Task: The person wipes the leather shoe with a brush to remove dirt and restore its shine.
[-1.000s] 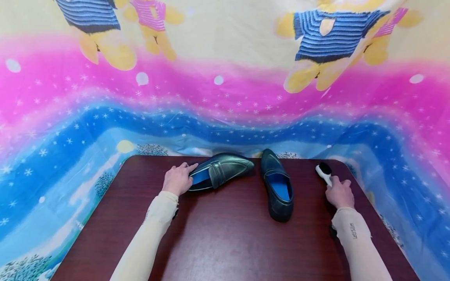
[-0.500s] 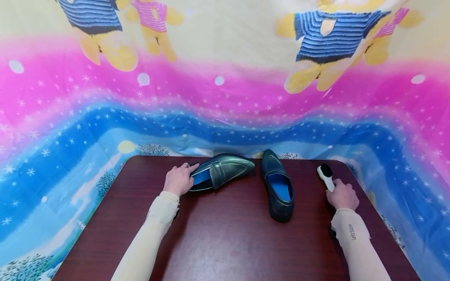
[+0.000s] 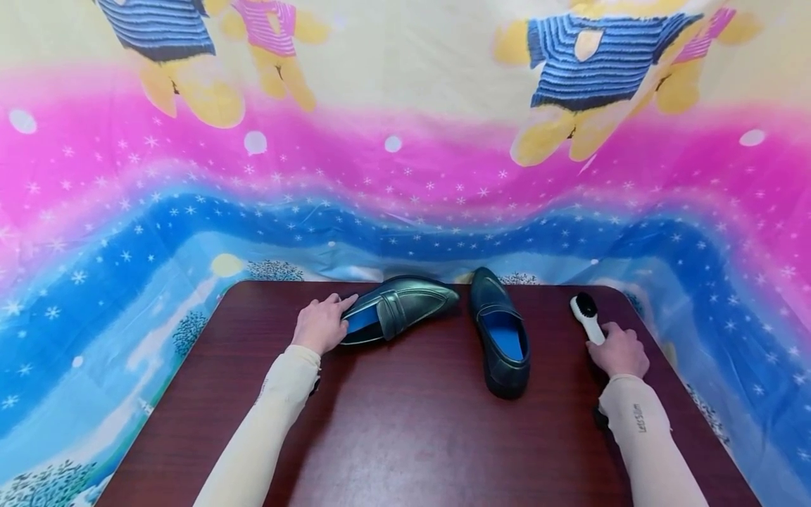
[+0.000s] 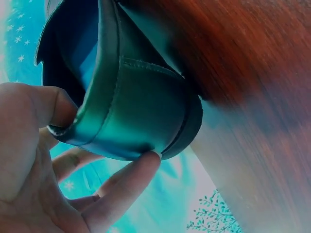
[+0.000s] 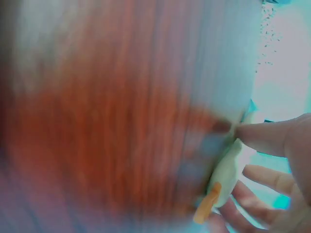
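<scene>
A dark green-black loafer (image 3: 418, 303) with a blue insole lies aslant at the back of the table, toe pointing right. My left hand (image 3: 320, 324) grips its heel: in the left wrist view the thumb hooks inside the opening and fingertips (image 4: 146, 167) press the outside of the heel. A second loafer (image 3: 497, 338) stands to the right, toe toward the back wall. Farther right lies a white-handled brush (image 3: 589, 324) with black bristles facing up. My right hand (image 3: 619, 352) holds its handle, which shows an orange tab (image 5: 208, 204) at the end in the right wrist view.
The dark red-brown wood-grain table (image 3: 405, 436) has rounded back corners. A printed cloth (image 3: 393, 190) with bears and snowflakes hangs close behind it and along both sides. Both loafers reach near the back edge.
My right hand has shifted slightly right with the brush handle in it, mostly in the first half second. The left hand and both loafers have stayed in place.
</scene>
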